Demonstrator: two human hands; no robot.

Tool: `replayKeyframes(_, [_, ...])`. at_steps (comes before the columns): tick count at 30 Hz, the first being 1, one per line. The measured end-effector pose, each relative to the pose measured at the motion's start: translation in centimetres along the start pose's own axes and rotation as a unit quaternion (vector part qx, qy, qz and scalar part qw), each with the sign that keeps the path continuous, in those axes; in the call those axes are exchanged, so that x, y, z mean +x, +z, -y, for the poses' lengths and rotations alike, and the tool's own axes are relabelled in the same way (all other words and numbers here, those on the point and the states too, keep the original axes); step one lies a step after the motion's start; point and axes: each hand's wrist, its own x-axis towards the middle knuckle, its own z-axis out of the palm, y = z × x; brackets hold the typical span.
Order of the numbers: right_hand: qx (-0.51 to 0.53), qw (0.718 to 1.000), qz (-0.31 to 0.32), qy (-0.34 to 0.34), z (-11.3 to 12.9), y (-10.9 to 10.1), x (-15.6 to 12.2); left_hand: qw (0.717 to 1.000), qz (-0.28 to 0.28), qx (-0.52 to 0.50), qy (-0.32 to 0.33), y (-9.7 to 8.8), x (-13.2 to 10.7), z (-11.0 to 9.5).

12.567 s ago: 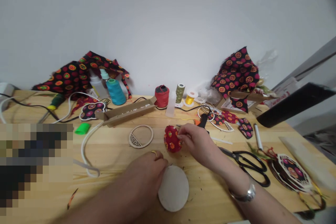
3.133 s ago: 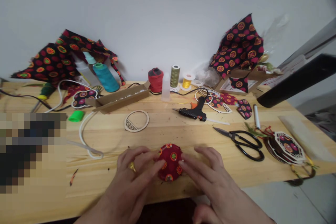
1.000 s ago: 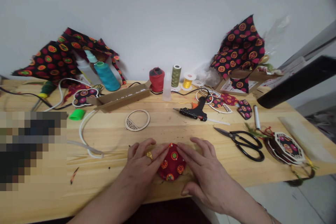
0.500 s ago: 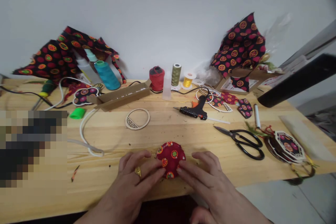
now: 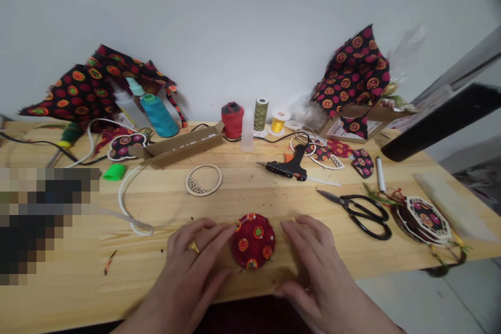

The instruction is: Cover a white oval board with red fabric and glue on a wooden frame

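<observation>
In the head view, a round red fabric-covered disc, printed with orange-and-green medallions, lies flat on a pine workbench, between the two hands. The left hand, wearing one gold ring, and the right hand are both open, palms down, with fingers loosely spread and holding nothing. Their fingertips are at or just beside the disc's rim; I cannot tell whether they touch it.

Beyond the left hand lies one fretwork wooden ring. Beyond the right hand lies one hot glue gun, and to its right one pair of black-handled scissors. Farther off, past both hands, stand four thread holders: a teal cone, a red spool, an olive spool and a gold spool. The printed card box carries writing too small to read.
</observation>
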Motion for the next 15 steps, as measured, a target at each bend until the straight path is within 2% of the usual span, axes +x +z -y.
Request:
replayKeyframes(4, [0.026,0.999,-0.006,0.034,0.2,0.5,1.1,0.999,0.008,0.031,-0.017,0.5,0.9,-0.5])
replayKeyframes(9, [0.038,0.999,-0.009,0.034,0.4,0.9,2.4,0.999,-0.009,0.030,-0.014,1.7,1.5,-0.5])
replayKeyframes(15, [0.011,0.999,-0.030,0.043,-0.1,1.0,5.3,0.998,-0.021,0.041,-0.032,1.5,4.0,0.4])
